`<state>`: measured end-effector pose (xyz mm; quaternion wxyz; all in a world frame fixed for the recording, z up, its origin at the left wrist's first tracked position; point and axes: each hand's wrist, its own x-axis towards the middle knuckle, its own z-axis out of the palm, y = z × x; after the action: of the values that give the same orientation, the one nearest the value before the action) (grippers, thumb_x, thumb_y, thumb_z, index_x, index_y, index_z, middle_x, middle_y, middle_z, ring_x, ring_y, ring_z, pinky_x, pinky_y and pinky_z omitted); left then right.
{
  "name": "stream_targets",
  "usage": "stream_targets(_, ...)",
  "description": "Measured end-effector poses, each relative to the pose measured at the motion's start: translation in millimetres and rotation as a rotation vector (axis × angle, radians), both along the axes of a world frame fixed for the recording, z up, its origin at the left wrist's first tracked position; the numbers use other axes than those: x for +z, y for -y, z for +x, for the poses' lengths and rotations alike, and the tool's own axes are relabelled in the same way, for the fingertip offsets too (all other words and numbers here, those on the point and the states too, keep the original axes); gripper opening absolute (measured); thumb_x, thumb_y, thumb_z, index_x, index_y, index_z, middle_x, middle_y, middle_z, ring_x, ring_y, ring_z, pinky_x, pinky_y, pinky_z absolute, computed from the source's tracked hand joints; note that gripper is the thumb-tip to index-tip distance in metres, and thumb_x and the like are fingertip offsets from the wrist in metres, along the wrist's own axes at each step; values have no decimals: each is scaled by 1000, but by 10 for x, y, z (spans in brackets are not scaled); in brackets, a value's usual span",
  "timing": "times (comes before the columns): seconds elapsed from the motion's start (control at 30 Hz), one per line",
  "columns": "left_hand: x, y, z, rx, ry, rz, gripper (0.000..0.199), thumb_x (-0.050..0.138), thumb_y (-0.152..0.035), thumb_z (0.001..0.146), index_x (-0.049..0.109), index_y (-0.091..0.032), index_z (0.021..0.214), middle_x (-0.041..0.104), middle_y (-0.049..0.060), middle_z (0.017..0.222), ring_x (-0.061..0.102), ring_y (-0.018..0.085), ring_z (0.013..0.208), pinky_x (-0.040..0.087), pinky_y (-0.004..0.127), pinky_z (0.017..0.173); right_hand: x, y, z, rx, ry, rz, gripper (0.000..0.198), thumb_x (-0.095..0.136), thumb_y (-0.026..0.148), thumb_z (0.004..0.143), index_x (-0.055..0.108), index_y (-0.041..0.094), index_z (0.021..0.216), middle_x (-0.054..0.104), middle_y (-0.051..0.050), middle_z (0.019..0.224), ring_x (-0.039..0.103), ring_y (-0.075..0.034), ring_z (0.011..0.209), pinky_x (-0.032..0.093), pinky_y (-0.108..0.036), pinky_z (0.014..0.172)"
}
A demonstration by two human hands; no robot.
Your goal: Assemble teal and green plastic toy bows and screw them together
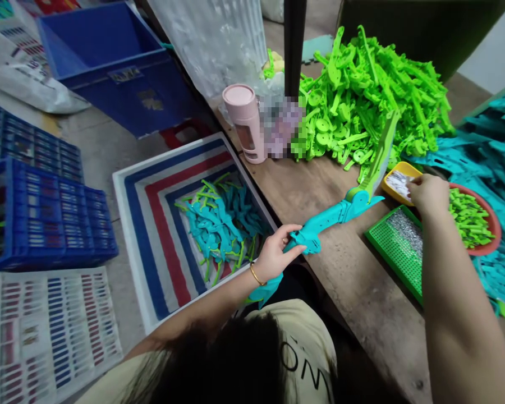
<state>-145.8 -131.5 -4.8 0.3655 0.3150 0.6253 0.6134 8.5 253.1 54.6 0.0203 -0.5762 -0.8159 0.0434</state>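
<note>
My left hand [275, 252] is closed around the near end of a long teal plastic piece [326, 220] and holds it above the wooden table. A light green plastic arm [379, 160] extends from its far end, angled upward at a round joint. My right hand [430, 193] is at a small yellow dish [390, 191] of thin white parts, fingers bent down into it. Its fingertips are partly hidden, and I cannot make out what they pinch. Beside that wrist are a green perforated tray [385, 252] with small shiny metal parts and a red bowl [493, 238] of short green pieces.
Green plastic parts [362, 95] are heaped at the back of the table [278, 182], by a pink bottle [244, 126] and dark post [294, 50]. Teal parts [500, 151] lie right. A striped-lined box [130, 224] with teal-green pieces and blue crates [59, 219] stand left.
</note>
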Motion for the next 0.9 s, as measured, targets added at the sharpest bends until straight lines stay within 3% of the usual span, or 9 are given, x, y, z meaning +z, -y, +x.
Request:
stream_targets(0.13, -30, -1, -13, -5, -37, -1, 49, 71, -36, 81, 57, -18, 124, 70, 7, 113, 69, 18, 93, 57, 30, 84, -25, 32, 39, -4, -43, -4, 36, 55, 34, 89, 73, 10, 108, 71, -18, 93, 58, -19, 77, 37, -33, 72)
stream_targets(0.3, -12, -14, -13, -3, -41, -6, 49, 71, -35, 81, 57, -19, 124, 69, 8, 114, 69, 18, 95, 57, 31, 86, -66, 26, 75, 41, -63, -5, 32, 53, 19, 87, 74, 10, 109, 71, -19, 106, 63, -25, 91, 42, -34, 80)
stream_targets(0.6, 24, -31, 19, -12, -40, 37, 60, 71, -31, 81, 49, -22, 135, 66, 5, 108, 66, 14, 89, 56, 28, 82, -150, 61, 135, -3, -177, 57, 16, 65, 17, 75, 75, 12, 86, 70, -12, 80, 61, -21, 72, 46, -33, 75)
stream_targets(0.8, 94, -152, -99, -61, -101, 59, 58, 72, -38, 81, 53, -21, 133, 61, 11, 130, 65, 21, 108, 54, 33, 92, 47, 207, 197, -28, -250, 135, 33, 57, 6, 78, 72, 9, 108, 71, -18, 97, 64, -23, 88, 46, -38, 79)
stream_targets(0.9, 52, -335, -283, -93, -161, 153, 59, 74, -43, 78, 57, -19, 128, 61, 12, 132, 61, 25, 116, 51, 38, 98, 153, 447, 189, 1, -365, 249, 33, 48, 19, 89, 66, 10, 116, 69, -18, 108, 65, -22, 96, 46, -41, 83)
